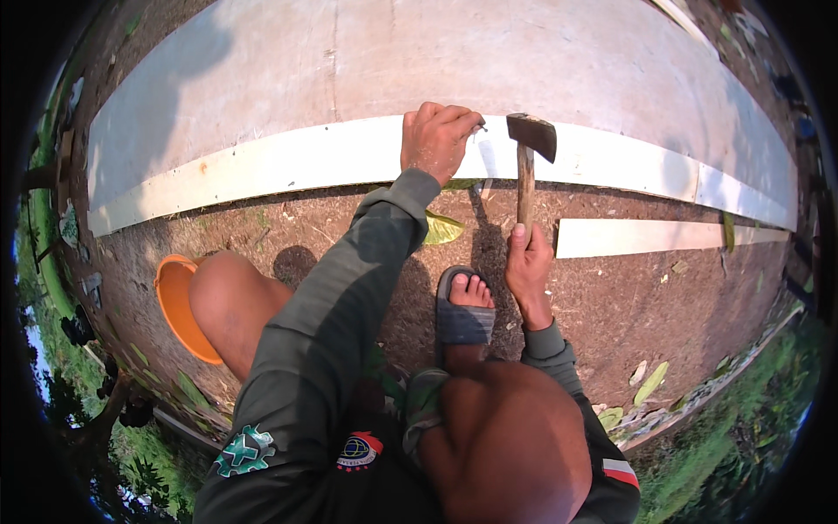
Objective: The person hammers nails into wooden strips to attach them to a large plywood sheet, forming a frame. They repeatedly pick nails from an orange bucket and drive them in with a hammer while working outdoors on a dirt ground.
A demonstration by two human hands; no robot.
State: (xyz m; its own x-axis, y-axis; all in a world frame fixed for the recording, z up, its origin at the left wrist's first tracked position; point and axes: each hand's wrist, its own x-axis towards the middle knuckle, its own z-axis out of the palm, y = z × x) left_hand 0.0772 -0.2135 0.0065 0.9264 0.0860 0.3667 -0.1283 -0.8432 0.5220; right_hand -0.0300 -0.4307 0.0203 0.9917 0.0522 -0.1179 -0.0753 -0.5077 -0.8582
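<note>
My left hand rests over a pale wooden strip along the near edge of a large panel. Its thumb and fingers pinch a small thin nail, mostly hidden by the fingertips. My right hand is wrapped round the lower wooden handle of a hatchet. The dark metal head is raised just right of the left fingertips, apart from them. Several small dark nail heads dot the strip to the left of my left hand.
A loose pale board lies on the brown soil at the right. An orange bucket stands by my left knee. My sandalled foot is between my arms, near a yellow-green leaf. Greenery borders both sides.
</note>
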